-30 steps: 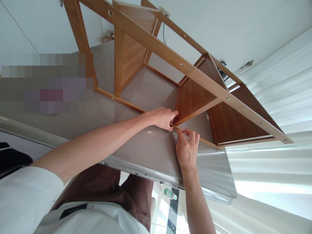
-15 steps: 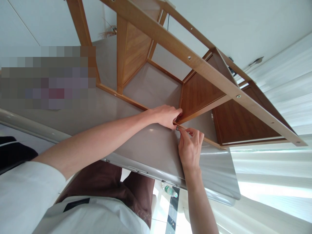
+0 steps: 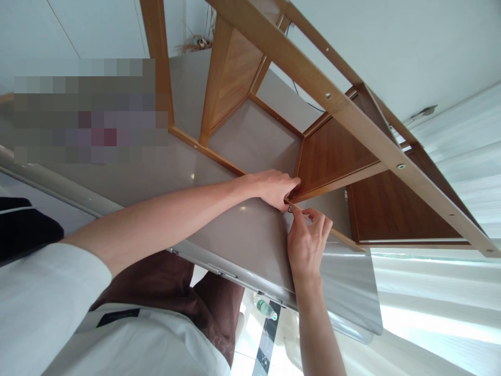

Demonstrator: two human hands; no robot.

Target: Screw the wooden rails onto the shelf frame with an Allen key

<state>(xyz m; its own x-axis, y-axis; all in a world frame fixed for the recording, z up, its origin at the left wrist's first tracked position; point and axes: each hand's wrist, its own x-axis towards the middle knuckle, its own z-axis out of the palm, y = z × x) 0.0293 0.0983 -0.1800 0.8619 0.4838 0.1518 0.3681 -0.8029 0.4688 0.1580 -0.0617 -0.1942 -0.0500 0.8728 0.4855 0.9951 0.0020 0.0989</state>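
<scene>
A wooden shelf frame with slatted brown panels stands on a grey table. My left hand is closed around the frame's lower rail, where the upright of a brown panel meets it. Just to the right, my right hand pinches a small metal piece between thumb and forefinger, against the outer side of the rail. Its exact kind is too small to make out, and its far end is hidden by my fingers.
Holes and metal fittings dot the frame's upper rail. Blurred, pixelated items cover the table's left part. A plastic bottle is below the table's front edge. White curtains hang at the right, and dried stems show at the back.
The view has shifted slightly, so the frame appears a little farther right. Both hands stay at the same joint, the right still pinching the metal piece.
</scene>
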